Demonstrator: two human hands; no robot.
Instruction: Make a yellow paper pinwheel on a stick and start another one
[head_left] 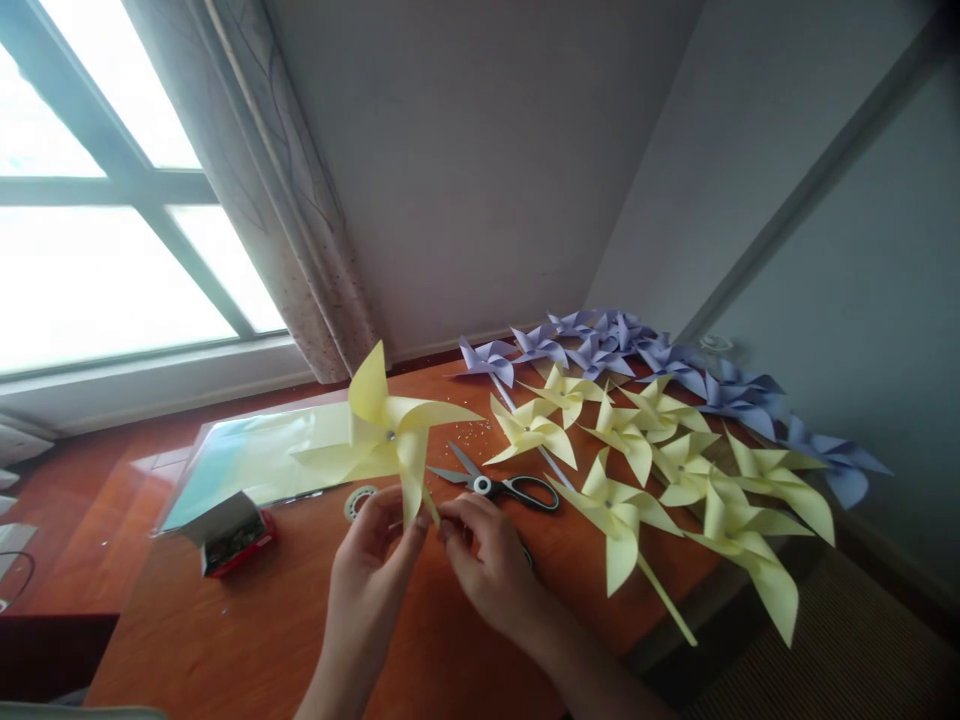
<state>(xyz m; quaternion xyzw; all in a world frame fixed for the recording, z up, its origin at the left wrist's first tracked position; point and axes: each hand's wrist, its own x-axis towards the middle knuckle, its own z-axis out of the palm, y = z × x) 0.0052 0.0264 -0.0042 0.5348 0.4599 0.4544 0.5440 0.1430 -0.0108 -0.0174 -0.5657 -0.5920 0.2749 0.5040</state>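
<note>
Along the back, pale grey walls (487,150) meet at a corner, and a bright window (82,270) fills the upper left, with a patterned curtain (277,200) hanging at its right side. Below them spreads a reddish-brown wooden surface (240,640). Across its right half lies a crowd of paper pinwheels: yellow pinwheels (626,515) nearer, overlapping in places, and purple pinwheels (487,360) behind and to the right of them. One purple stick (510,395) runs under a yellow pinwheel, while the nearest yellow one points its own stick (667,597) toward the near right edge. On the left rests a clear folder (225,465) with pale yellow and bluish sheets showing.

At front centre, raised above the surface, is the held pinwheel (390,435), pale yellow, its blades facing away from the right arm. The left hand (375,570) grips it just under the blades, some fingers hidden behind one; the right hand (487,555) pinches its stick between thumb and fingers, close beside the left thumb.

Just beyond the right hand lie scissors (484,485), blades parted. Left of the left hand stands a small red box (259,545), lid raised, small pieces inside. A white roll (360,502) sits partly behind the left hand, and tiny bits (472,430) are scattered past the scissors.
</note>
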